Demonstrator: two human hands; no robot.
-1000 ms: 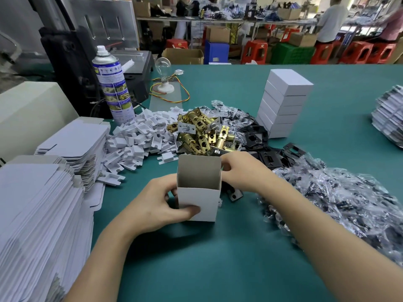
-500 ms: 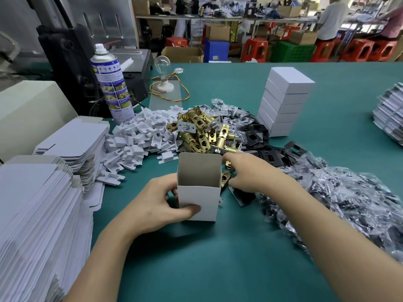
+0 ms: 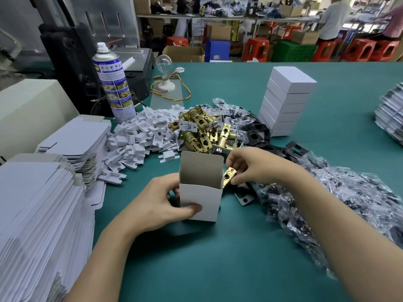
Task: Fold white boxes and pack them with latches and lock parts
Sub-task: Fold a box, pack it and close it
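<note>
1. A green table (image 3: 239,269) runs across the room in front of me, with the work spread over it.
2. Tall stacks of flat white box blanks (image 3: 32,225) fill its left side.
3. A heap of clear plastic bags (image 3: 349,203) with dark parts inside lies along the right.
4. A neat stack of closed white boxes (image 3: 287,101) stands upright toward the back, just beside the black plates (image 3: 257,136).
5. A pile of small white card inserts (image 3: 139,136) sits left of centre and touches the pile of brass latches (image 3: 200,131).
6. A spray can (image 3: 113,83) stands upright behind the inserts.
7. The open white box (image 3: 200,192) stands on end in the middle of the table, near the person, with its top flap raised at the back.
8. The left hand (image 3: 157,205) grips this box from the left. The thumb lies across the front face and the fingers curl round the side.
9. The right hand (image 3: 250,166) is just right of the box's open top. Its fingers are curled and pinch a single brass latch (image 3: 229,176).
10. That latch is tilted, and its lower end is right at the box's right edge.
</note>
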